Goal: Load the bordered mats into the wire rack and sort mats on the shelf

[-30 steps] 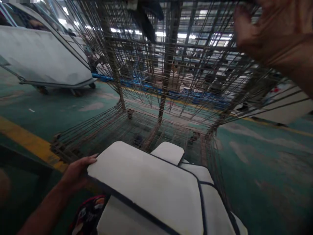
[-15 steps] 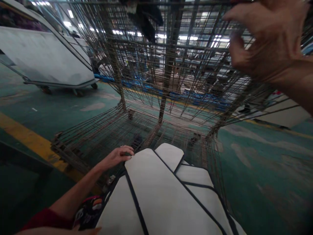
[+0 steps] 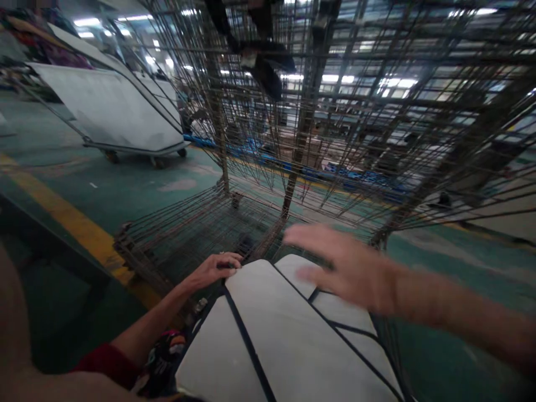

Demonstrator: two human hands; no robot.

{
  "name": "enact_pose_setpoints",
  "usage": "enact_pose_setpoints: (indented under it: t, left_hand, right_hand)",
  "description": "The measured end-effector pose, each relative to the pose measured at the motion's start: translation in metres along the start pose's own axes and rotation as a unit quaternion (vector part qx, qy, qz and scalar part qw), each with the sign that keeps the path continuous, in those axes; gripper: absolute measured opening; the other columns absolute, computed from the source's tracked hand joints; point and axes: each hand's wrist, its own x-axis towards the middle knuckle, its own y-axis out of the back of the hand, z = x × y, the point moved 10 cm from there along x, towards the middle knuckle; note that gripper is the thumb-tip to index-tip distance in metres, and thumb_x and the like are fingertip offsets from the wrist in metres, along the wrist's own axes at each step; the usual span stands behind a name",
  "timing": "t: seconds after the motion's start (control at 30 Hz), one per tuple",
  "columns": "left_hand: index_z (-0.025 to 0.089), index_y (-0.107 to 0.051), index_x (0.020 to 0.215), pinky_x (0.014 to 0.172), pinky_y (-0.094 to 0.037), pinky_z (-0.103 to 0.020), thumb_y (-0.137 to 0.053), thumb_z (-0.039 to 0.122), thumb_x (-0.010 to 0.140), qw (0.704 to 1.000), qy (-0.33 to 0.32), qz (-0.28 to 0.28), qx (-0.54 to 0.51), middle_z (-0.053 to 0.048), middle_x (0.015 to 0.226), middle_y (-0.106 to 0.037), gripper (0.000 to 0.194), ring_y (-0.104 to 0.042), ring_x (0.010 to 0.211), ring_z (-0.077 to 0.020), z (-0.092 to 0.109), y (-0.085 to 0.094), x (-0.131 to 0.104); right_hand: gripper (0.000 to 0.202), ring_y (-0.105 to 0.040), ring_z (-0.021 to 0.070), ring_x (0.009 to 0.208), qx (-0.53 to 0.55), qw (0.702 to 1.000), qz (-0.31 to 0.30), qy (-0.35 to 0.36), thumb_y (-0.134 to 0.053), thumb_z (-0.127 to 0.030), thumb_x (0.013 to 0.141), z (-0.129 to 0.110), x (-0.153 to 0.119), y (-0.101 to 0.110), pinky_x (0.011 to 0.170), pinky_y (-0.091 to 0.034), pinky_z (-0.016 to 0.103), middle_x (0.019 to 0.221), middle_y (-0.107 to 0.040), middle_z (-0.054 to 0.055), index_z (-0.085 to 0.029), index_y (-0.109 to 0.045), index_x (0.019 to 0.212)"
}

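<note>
Several white flat pieces with dark edges [image 3: 272, 329] overlap in a stack at the lower middle. My left hand [image 3: 215, 271] is at the far left corner of the top piece, its fingers closed around that edge. My right hand [image 3: 349, 273] is blurred by motion, its fingers stretched out and thumb apart, with nothing in it. It is above the right side of the stack and hides part of the white pieces. Whether it touches them I cannot tell. Beyond both hands stands a rusty wire rack [image 3: 288, 190] with a low mesh base.
Dark objects [image 3: 268, 70] hang on the rack's upper wires. A white cart on casters [image 3: 125, 114] stands at the back left. A yellow line [image 3: 79, 223] crosses the green floor. At the lower left edge is a blurred skin-coloured shape [image 3: 12, 324]; whose it is I cannot tell.
My right hand has come down from the upper right, by the rack's wires, to above the white pieces. My left hand stays at the same corner. The view has shifted slightly.
</note>
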Motion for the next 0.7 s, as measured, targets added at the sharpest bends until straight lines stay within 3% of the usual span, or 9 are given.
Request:
enact_pose_setpoints:
  t: [0.07,0.13,0.17,0.23,0.3,0.4,0.5,0.57,0.7]
  left_hand:
    - [0.016,-0.068,0.081,0.094,-0.037,-0.038,-0.069,0.036,0.065,0.998,0.026,0.006,-0.055,-0.011,0.115,-0.060,0.026,-0.051,0.110,-0.0285,-0.012,-0.004,-0.004]
    - [0.015,-0.067,0.080,0.094,-0.038,-0.039,-0.069,0.036,0.062,0.992,0.053,0.012,-0.115,-0.011,0.113,-0.062,0.027,-0.053,0.108,-0.0291,-0.023,-0.009,-0.009]
    - [0.015,-0.067,0.079,0.095,-0.038,-0.039,-0.068,0.036,0.061,0.987,0.065,0.015,-0.144,-0.011,0.113,-0.062,0.027,-0.053,0.109,-0.0294,-0.027,-0.011,-0.012]
    - [0.015,-0.068,0.078,0.097,-0.039,-0.039,-0.061,0.040,0.063,0.976,0.086,0.022,-0.197,-0.012,0.114,-0.063,0.029,-0.052,0.113,-0.0298,-0.033,-0.009,-0.016]
    - [0.016,-0.067,0.088,0.097,-0.040,-0.040,-0.050,0.046,0.067,0.964,0.106,0.048,-0.240,-0.012,0.117,-0.061,0.040,-0.050,0.117,-0.0284,-0.039,0.005,-0.019]
    - [0.017,-0.055,0.110,0.098,-0.040,-0.041,-0.044,0.051,0.066,0.943,0.144,0.154,-0.256,-0.012,0.131,-0.050,0.056,-0.047,0.121,-0.0258,-0.057,0.047,-0.034]
    - [0.013,-0.052,0.107,0.103,-0.033,-0.046,-0.058,0.048,0.056,0.921,0.205,0.266,-0.199,-0.020,0.132,-0.047,0.062,-0.042,0.125,-0.0330,-0.082,0.072,-0.078]
    - [0.011,-0.054,0.101,0.104,-0.030,-0.049,-0.064,0.043,0.050,0.907,0.243,0.307,-0.152,-0.023,0.128,-0.050,0.061,-0.039,0.125,-0.0381,-0.096,0.064,-0.119]
    - [0.013,-0.052,0.116,0.108,-0.029,-0.042,-0.061,0.051,0.060,0.886,0.279,0.357,-0.097,-0.016,0.135,-0.046,0.068,-0.038,0.128,-0.0320,-0.108,0.014,-0.190]
  right_hand:
    - [0.062,-0.022,0.0310,0.134,0.056,0.979,-0.191,0.034,-0.055,-0.043,0.083,-0.017,-0.022,-0.091,0.108,-0.023,0.056,0.145,-0.029,0.012,-0.015,-0.038,0.135]
    - [0.067,-0.020,0.0322,0.135,0.113,0.950,-0.290,0.023,-0.055,-0.048,0.082,-0.017,-0.044,-0.148,0.108,-0.018,0.059,0.146,-0.026,0.011,-0.019,-0.032,0.139]
    - [0.068,-0.020,0.0317,0.135,0.132,0.942,-0.309,0.014,-0.055,-0.048,0.082,-0.014,-0.051,-0.164,0.107,-0.018,0.060,0.147,-0.025,0.010,-0.022,-0.030,0.140]
    - [0.068,-0.019,0.0292,0.136,0.158,0.935,-0.316,-0.001,-0.056,-0.046,0.082,-0.006,-0.058,-0.177,0.108,-0.017,0.059,0.147,-0.024,0.007,-0.026,-0.028,0.140]
    - [0.067,-0.016,0.0275,0.137,0.174,0.934,-0.312,-0.007,-0.055,-0.045,0.082,-0.002,-0.060,-0.177,0.110,-0.015,0.056,0.148,-0.023,0.005,-0.028,-0.027,0.141]
    - [0.067,-0.018,0.0269,0.137,0.169,0.930,-0.326,-0.024,-0.056,-0.045,0.081,0.001,-0.061,-0.176,0.111,-0.016,0.052,0.148,-0.024,0.006,-0.026,-0.029,0.140]
    - [0.061,-0.020,0.0230,0.136,0.153,0.942,-0.294,-0.043,-0.046,-0.050,0.086,0.007,-0.058,-0.178,0.113,-0.016,0.047,0.147,-0.027,0.005,-0.024,-0.033,0.139]
    - [0.059,-0.017,0.0211,0.137,0.150,0.951,-0.258,-0.080,-0.032,-0.056,0.089,0.019,-0.057,-0.183,0.114,-0.014,0.045,0.148,-0.024,0.004,-0.025,-0.032,0.139]
    - [0.066,-0.010,0.0230,0.139,0.095,0.961,-0.223,-0.131,-0.023,-0.063,0.088,0.043,-0.060,-0.203,0.115,-0.012,0.048,0.150,-0.017,0.003,-0.023,-0.027,0.141]
